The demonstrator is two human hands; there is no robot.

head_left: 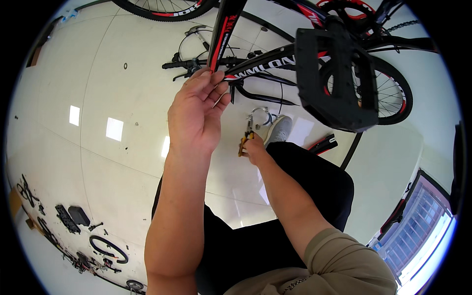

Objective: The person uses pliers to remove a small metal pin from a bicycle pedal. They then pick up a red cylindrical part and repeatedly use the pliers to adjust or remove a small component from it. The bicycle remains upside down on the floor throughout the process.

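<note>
My left hand (199, 105) is raised, its fingers closed at the front end of a black and red bicycle frame (263, 62), where two tubes meet. Lower and to the right, my right hand (252, 149) grips pliers (250, 127) with yellow and black handles, their jaws pointing away from me. Just beyond the jaws is a loop of cable (266, 116) beside a grey shoe (279, 130). I cannot tell whether the jaws touch it. A large black pedal (309, 83) hangs close in front at the right.
A handlebar (183, 64) with brake levers lies on the tiled floor behind the frame. Wheels stand at the back (167, 14) and right (404, 93). Loose bicycle parts, including a curved black piece (109, 249), lie at the lower left. A window (418, 221) is at the right.
</note>
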